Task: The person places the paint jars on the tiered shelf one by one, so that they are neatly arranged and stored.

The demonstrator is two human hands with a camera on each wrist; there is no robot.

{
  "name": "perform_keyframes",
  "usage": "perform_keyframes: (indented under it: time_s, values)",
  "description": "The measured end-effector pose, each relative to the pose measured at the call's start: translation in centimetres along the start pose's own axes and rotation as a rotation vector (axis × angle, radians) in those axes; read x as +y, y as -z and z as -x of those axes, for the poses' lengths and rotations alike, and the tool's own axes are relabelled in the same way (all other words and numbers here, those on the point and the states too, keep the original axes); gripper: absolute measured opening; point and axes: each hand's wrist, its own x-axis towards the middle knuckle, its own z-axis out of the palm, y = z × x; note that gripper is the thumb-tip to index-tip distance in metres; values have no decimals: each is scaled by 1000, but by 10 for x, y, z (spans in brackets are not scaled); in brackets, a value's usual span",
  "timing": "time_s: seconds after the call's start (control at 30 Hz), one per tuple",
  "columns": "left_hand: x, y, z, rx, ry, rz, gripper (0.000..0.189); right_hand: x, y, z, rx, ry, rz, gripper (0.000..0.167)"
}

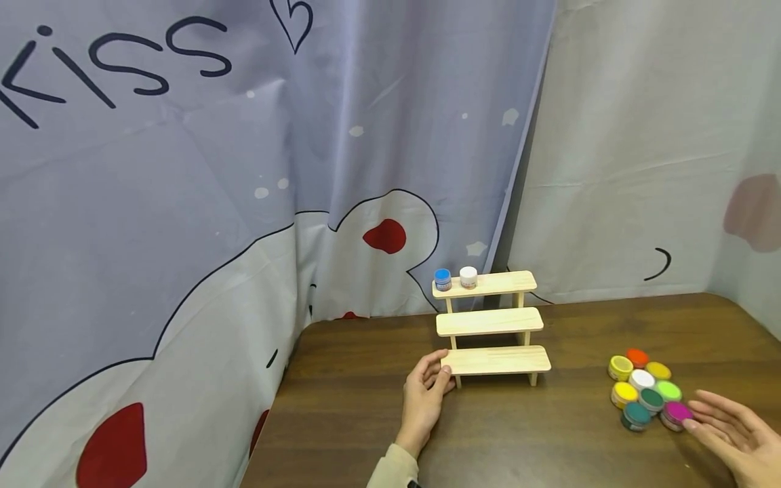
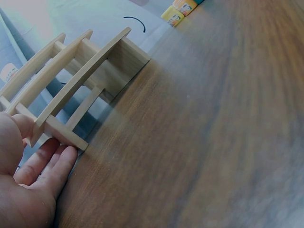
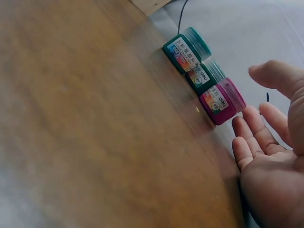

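Pale wood shelf (image 1: 488, 323), three tiers, is set toward the rear of the brown worktop (image 1: 525, 434). Top tier is loaded at its left end only: blue jar (image 1: 443, 280) is placed near the corner, white jar (image 1: 468, 277) just right of it, small gap left between, both upright.

Left hand (image 1: 424, 400) is placed at the left end of the bottom tier. Board end is gripped: thumb is laid against the board, other fingers are reached underneath, beside the leg. Beige sleeve (image 1: 395, 468) is seen at that wrist.

Nine jars are clustered on the worktop, right of the shelf and well apart from it, packed tight. Orange-red jar (image 1: 637, 358), rear yellow jar (image 1: 620, 367) and mustard jar (image 1: 658, 370) are set at the back; white-lidded jar (image 1: 642, 379), light green jar (image 1: 668, 390) and front yellow jar (image 1: 624, 394) mid-group; dark green jar (image 1: 651, 400), teal jar (image 1: 636, 417) and magenta jar (image 1: 676, 415) at the front.

Right hand (image 1: 735, 434) is held just beside the magenta jar. Fingers are loosely extended, thumb is kept apart from them, no jar is gripped. Contact with the magenta jar cannot be told.

Printed grey-blue curtain (image 1: 213, 169) is hung behind.
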Motion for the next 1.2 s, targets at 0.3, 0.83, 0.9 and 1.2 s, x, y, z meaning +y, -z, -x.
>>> perform_keyframes:
  time_s: [0.3,0.83,0.9,1.2]
  values:
    - [0,0,-1,-7,-6,-2,33,-2,-3,-8,-7,-33,422,46]
    - [-2,1,-2,-14,-15,-11,32,-3,-5,-9,-22,-65,606,57]
    - [-2,2,-2,-14,-10,-7,32,-4,-6,-9,-20,-69,604,57]
    - [-1,1,-1,-11,-9,-6,32,-4,-8,-11,-6,-89,609,59]
